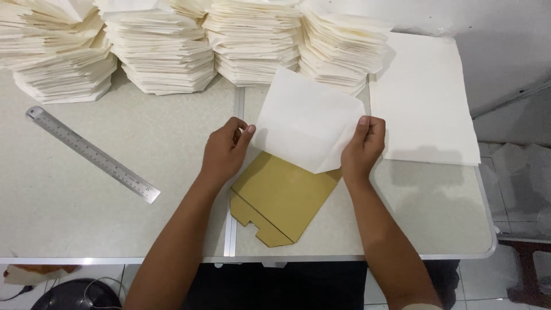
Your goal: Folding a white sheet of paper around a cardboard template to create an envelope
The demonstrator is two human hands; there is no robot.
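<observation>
Nearest the table's [69, 229] front edge lies a mustard-yellow cardboard template [281, 198], flat and stiff, with notched corners. Partly covering its upper end is a thin white paper sheet [307, 123], folded into an angular shape. The left hand [225, 152] pinches its left edge between thumb and fingers; the right hand [363, 148] pinches its right edge. Left of them a steel ruler [92, 154] lies slantwise. A flat pile of plain white sheets [427, 97] sits at right, and behind stand tall stacks of folded paper [166, 51].

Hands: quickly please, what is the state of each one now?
Left hand: closed, pinching the white paper sheet at its left edge.
Right hand: closed, pinching the same sheet's right edge.
</observation>
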